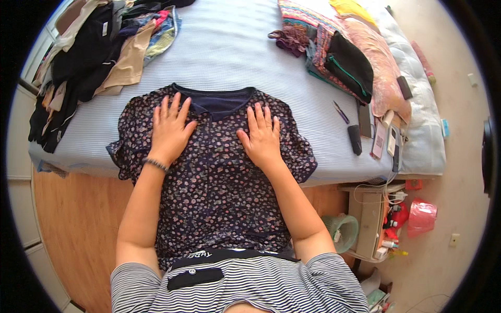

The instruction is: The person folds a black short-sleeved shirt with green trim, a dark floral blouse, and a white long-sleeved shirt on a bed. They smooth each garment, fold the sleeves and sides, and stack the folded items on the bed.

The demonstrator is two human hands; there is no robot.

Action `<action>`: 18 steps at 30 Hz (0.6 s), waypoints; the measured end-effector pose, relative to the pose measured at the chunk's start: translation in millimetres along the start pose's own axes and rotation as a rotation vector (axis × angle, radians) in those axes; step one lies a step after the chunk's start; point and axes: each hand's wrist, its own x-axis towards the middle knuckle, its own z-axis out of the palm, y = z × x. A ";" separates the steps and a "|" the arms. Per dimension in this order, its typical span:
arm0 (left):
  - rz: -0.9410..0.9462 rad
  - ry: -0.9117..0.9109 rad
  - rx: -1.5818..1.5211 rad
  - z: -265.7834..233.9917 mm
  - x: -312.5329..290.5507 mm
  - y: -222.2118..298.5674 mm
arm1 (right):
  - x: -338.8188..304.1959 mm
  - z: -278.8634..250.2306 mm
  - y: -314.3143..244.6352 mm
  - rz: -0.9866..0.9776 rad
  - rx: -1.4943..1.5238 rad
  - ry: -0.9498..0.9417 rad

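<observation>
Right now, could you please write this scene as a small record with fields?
left hand: palm down, fingers spread, on the shirt
right hand: palm down, on the shirt
garment: dark floral shirt, collar away from the person
support: blue striped bed; the shirt's lower part extends past its edge
left side: pile of clothes
right side: black pouch with green zipper
left wrist: dark bracelet

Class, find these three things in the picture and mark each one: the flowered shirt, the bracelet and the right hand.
Flowered shirt [219,180]: head view, on the middle of its cloth.
Bracelet [156,165]: head view, on its dark beads.
Right hand [262,142]: head view, on the back of the hand.
</observation>
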 end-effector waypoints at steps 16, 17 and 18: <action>-0.446 0.324 0.046 -17.7 -130.1 -142.0 | -131.6 -60.1 115.6 0.506 0.378 0.164; -0.401 0.340 0.012 -19.3 -122.8 -132.1 | -129.5 -56.5 111.7 0.484 0.492 0.214; -0.441 0.380 -0.137 -14.9 -121.3 -130.2 | -123.2 -59.6 105.1 0.450 0.590 0.239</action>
